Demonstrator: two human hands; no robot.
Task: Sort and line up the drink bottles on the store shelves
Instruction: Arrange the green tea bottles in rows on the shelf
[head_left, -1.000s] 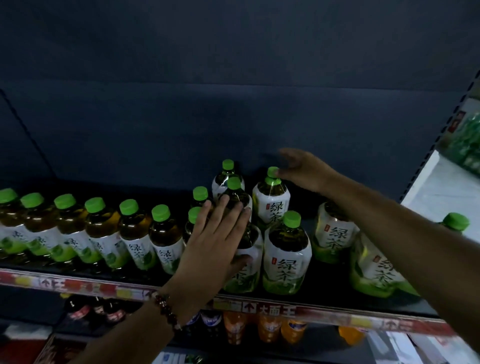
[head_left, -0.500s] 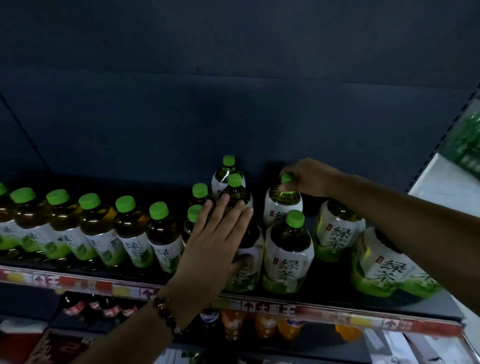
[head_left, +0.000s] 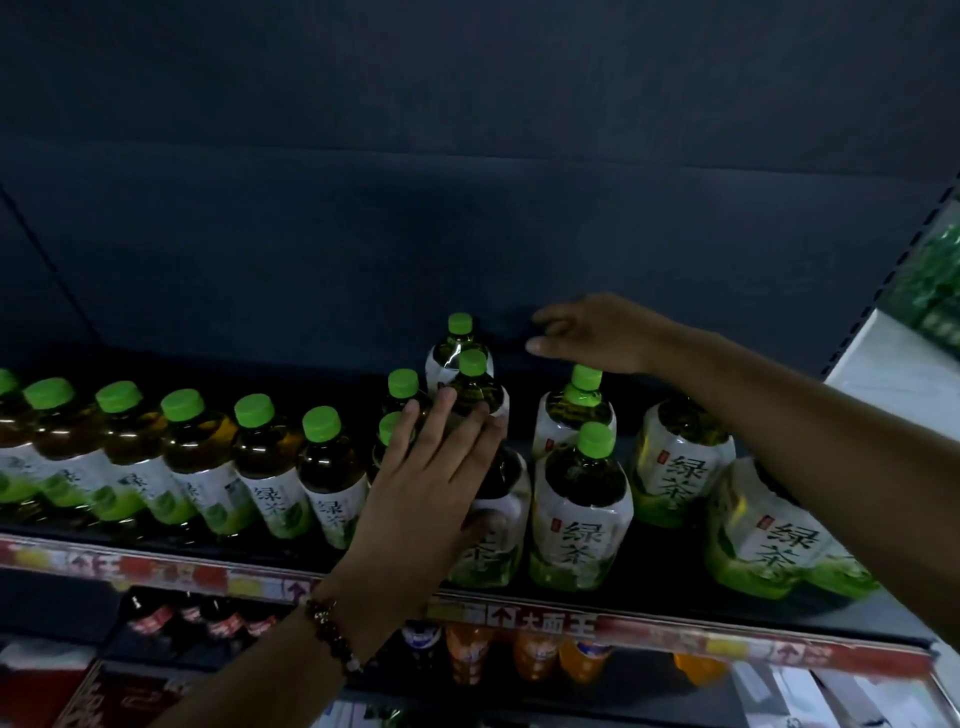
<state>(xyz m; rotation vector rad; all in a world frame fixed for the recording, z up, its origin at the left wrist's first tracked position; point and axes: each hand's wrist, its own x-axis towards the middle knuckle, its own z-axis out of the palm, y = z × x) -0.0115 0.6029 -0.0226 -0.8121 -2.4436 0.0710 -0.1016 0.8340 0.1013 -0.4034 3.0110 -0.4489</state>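
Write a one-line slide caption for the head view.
Left hand rests flat against green-capped tea bottles while right hand hovers open above them.

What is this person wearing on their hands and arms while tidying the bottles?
Both hands are bare, with no gloves or rings that can be made out. The left hand has a bracelet of dark reddish-brown round beads, with one paler bead, around the wrist. The right hand and its forearm show nothing worn. No sleeve is visible on either arm in this view.
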